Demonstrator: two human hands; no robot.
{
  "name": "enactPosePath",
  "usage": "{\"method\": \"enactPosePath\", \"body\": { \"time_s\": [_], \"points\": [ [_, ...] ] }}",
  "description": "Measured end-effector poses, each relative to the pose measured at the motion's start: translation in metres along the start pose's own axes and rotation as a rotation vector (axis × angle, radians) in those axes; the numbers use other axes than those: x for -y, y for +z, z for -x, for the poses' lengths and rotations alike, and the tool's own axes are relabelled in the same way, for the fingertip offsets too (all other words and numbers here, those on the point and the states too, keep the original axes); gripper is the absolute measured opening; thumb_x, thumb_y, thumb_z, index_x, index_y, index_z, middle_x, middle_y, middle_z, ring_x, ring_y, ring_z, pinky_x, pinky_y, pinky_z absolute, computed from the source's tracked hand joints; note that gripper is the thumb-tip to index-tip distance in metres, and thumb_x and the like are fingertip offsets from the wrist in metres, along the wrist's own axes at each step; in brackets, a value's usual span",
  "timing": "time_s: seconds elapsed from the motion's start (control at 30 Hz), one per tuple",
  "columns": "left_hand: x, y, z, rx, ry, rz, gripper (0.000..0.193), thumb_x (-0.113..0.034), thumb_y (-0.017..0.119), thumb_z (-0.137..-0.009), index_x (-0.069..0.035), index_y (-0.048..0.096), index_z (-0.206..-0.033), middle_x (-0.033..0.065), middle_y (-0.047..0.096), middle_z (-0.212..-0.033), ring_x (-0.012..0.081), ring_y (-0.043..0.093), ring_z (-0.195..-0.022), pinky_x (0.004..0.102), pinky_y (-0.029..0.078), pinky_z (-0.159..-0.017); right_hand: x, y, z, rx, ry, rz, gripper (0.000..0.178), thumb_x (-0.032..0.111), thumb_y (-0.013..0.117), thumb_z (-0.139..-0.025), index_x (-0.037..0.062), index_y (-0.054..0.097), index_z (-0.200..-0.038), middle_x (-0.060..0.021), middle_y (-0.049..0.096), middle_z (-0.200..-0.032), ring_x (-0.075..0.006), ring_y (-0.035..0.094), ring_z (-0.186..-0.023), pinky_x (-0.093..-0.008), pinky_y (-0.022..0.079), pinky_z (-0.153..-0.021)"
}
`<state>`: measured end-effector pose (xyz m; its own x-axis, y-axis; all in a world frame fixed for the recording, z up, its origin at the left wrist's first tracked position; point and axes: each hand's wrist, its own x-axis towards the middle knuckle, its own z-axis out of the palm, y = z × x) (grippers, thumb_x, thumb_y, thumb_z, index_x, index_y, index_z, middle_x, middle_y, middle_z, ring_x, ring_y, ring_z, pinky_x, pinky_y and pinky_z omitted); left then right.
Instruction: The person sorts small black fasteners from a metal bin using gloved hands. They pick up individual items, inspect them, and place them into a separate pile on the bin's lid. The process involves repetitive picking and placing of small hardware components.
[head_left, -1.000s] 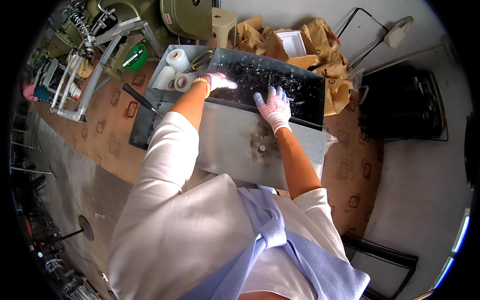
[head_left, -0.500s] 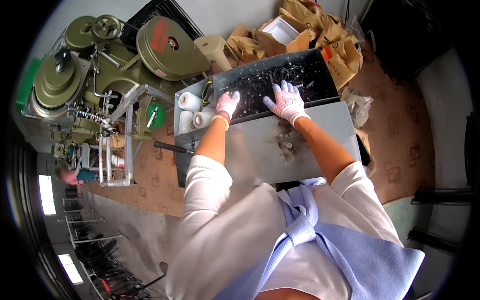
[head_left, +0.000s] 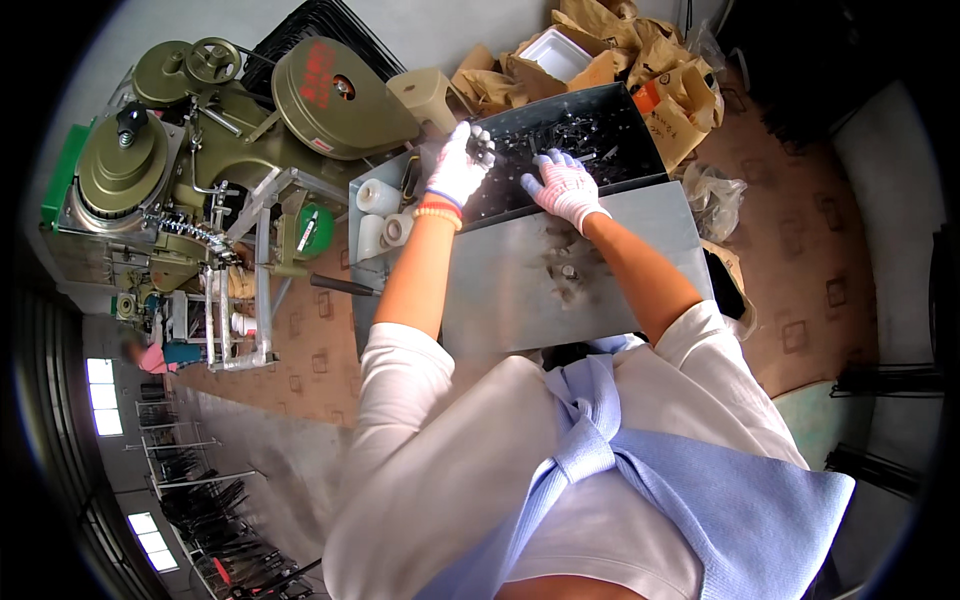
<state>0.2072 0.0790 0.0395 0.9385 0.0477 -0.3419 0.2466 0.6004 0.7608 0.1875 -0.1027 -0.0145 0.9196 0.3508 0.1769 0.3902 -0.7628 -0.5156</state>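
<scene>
My left hand (head_left: 460, 168), in a white and pink knitted glove, is raised over the left end of a metal bin (head_left: 655, 184). Its fingers curl around several small dark parts (head_left: 483, 150), whose exact kind is too small to make out. My right hand (head_left: 568, 190), gloved alike, lies over the near side of the bin with thumb and fingers apart, touching or just above the loose black pieces (head_left: 570, 135). Below both forearms is a grey metal bench top (head_left: 490, 300) with a small bolt-like stud (head_left: 568, 271).
White rolls (head_left: 377, 197) stand in a compartment left of the bin. A dark handle (head_left: 345, 286) juts out at the bench's left edge. An olive-green machine (head_left: 235, 150) stands at left. Beyond the bin are a plastic stool (head_left: 425, 98) and brown paper bags (head_left: 680, 110).
My left hand has lifted from the bin and turned, now with small dark parts in its fingers. My right hand has shifted slightly left and toward the far side.
</scene>
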Motion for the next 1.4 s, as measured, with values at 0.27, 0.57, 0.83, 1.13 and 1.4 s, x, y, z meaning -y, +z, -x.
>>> {"method": "enactPosePath", "body": {
  "time_s": [0.27,0.57,0.83,1.13,1.4],
  "points": [
    [0.084,0.004,0.010,0.002,0.011,0.179,0.016,-0.023,0.051,-0.083,-0.007,0.055,-0.084,0.0052,0.058,-0.083,0.0185,0.057,-0.078,0.0296,0.050,-0.065,-0.015,-0.009,-0.006,0.256,-0.010,-1.277,0.044,0.008,0.060,-0.076,0.0013,0.040,-0.115,-0.0081,0.051,-0.107,-0.0135,0.046,-0.099,-0.0254,0.036,-0.087],
    [0.074,0.008,0.022,0.114,-0.022,0.239,0.018,-0.024,0.051,-0.082,-0.007,0.054,-0.088,0.0087,0.058,-0.087,0.0222,0.054,-0.088,0.0400,0.048,-0.070,-0.011,-0.021,0.001,0.227,0.112,-1.146,0.024,0.001,0.053,-0.078,0.0078,0.050,-0.101,0.0003,0.056,-0.082,-0.0069,0.047,-0.063,-0.0224,0.042,-0.055],
    [0.082,0.000,0.013,0.007,0.039,0.151,0.021,-0.025,0.052,-0.082,-0.006,0.053,-0.090,0.0063,0.055,-0.083,0.0189,0.053,-0.077,0.0352,0.049,-0.065,-0.008,-0.022,0.001,0.183,0.192,-1.288,0.018,0.003,0.052,-0.080,0.0069,0.050,-0.097,0.0004,0.056,-0.073,-0.0053,0.047,-0.054,-0.0190,0.040,-0.049],
    [0.081,0.007,0.010,-0.097,0.001,0.015,0.025,-0.028,0.055,-0.081,-0.004,0.054,-0.089,0.0010,0.050,-0.065,0.0104,0.048,-0.049,0.0221,0.042,-0.040,-0.015,-0.016,-0.004,0.247,0.167,-1.284,0.020,-0.001,0.051,-0.079,0.0068,0.051,-0.097,0.0002,0.054,-0.075,-0.0066,0.046,-0.059,-0.0191,0.040,-0.052],
    [0.085,0.001,0.004,-0.113,-0.007,0.163,0.022,-0.027,0.057,-0.080,-0.005,0.054,-0.084,0.0004,0.048,-0.061,0.0101,0.046,-0.047,0.0220,0.040,-0.038,-0.013,-0.003,-0.012,0.205,0.323,-1.181,0.020,-0.009,0.045,-0.073,0.0058,0.057,-0.079,-0.0013,0.055,-0.075,-0.0108,0.044,-0.067,-0.0246,0.042,-0.064]
  ]
}}
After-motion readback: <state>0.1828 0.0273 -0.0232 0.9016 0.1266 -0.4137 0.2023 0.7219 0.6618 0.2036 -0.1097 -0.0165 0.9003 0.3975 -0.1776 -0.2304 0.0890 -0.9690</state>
